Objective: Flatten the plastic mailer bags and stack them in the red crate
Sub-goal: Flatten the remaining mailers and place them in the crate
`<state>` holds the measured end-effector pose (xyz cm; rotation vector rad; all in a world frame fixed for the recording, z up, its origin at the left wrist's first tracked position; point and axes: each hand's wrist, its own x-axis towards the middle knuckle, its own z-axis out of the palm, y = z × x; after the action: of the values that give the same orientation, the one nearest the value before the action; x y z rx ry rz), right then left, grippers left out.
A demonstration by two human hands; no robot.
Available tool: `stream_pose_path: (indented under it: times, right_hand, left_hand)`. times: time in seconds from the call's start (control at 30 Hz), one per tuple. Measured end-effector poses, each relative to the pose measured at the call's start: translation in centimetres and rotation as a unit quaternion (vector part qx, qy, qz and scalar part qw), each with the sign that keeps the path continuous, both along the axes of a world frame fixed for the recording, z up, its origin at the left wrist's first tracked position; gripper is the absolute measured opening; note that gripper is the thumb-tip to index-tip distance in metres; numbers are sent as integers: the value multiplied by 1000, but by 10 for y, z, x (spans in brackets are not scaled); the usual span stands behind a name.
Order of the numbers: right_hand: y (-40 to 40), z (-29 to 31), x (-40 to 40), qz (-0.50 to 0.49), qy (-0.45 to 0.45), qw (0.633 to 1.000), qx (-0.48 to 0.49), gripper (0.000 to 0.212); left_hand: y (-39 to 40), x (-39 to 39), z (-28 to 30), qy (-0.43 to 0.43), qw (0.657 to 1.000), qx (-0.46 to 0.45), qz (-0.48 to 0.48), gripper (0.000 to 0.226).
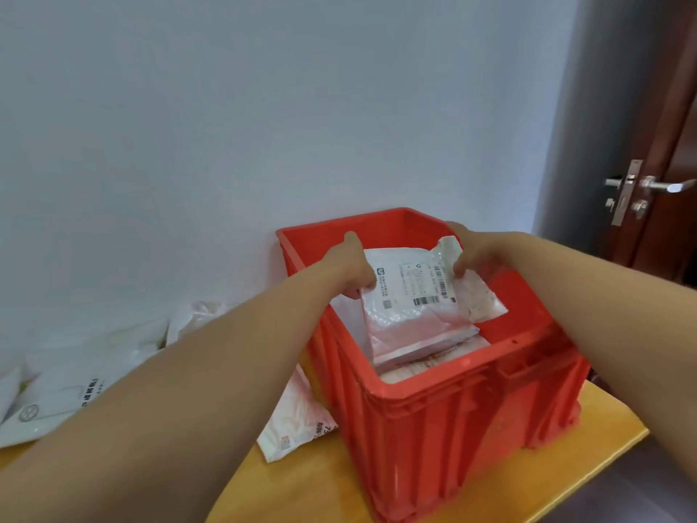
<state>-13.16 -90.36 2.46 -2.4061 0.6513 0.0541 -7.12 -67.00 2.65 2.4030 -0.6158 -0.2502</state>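
Reaching forward from the lower corners of the view, both bare forearms meet over a red crate (433,428) that stands on a yellow wooden desk (301,485) against a pale wall. Left hand (349,264): fingers curled, its grip closed on the left edge of a white plastic mailer bag (407,296). Right hand (473,254): fingers likewise curled, its grip pinching the right edge of the same bag beside a crumpled flap. Mailer bag: held between the two hands inside the crate's opening, label side up, with barcodes and a printed shipping label visible; its near edge lies on or just above the bags below, and which cannot be told. Beneath it, a stack of flat bags (422,356) lies inside the crate. Left of the crate, on the desk, loose white mailer bags (68,390) lie in a heap, and one more, with red print (294,420), rests against the crate's left wall. At right, a dark brown door (671,145) with a metal lever handle (663,186).
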Motion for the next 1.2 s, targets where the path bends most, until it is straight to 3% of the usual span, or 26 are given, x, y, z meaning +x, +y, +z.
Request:
stream_pose_path:
  times: [0.07, 0.17, 0.33, 0.43, 0.6, 0.7, 0.77, 0.93, 1.1, 1.2]
  right_hand:
    - [-5, 5, 6, 21, 44, 998, -34, 92]
    - [-13, -1, 13, 47, 104, 991, -76, 62]
    - [-20, -33, 20, 92, 204, 969, -104, 29]
    - [-12, -42, 21, 116, 216, 958, -149, 27]
    - [-1, -52, 32, 126, 256, 931, -229, 32]
    - [0, -60, 40, 119, 255, 939, -196, 34]
    - [2, -61, 41, 119, 259, 945, -159, 34]
    - [4, -63, 38, 120, 299, 940, -116, 41]
    - [7, -62, 27, 109, 375, 916, -89, 44]
    - [8, -61, 28, 93, 380, 918, -62, 35]
  left_hand:
    - [-6, 6, 0, 24, 1000, 14, -6, 55]
    - [-16, 13, -7, 81, 991, 98, -33, 32]
    - [-40, 18, -22, 116, 954, 264, -87, 33]
    - [-53, 18, -30, 105, 915, 365, -133, 19]
    - [-64, 25, -47, 12, 847, 493, -198, 27]
    - [-66, 25, -54, -7, 842, 495, -214, 10]
    - [-66, 27, -58, 25, 848, 482, -218, 8]
    - [-60, 22, -62, 163, 869, 428, -186, 38]
    - [-56, 12, -56, 177, 859, 426, -221, 42]
    - [-57, 10, -52, 151, 880, 392, -221, 41]
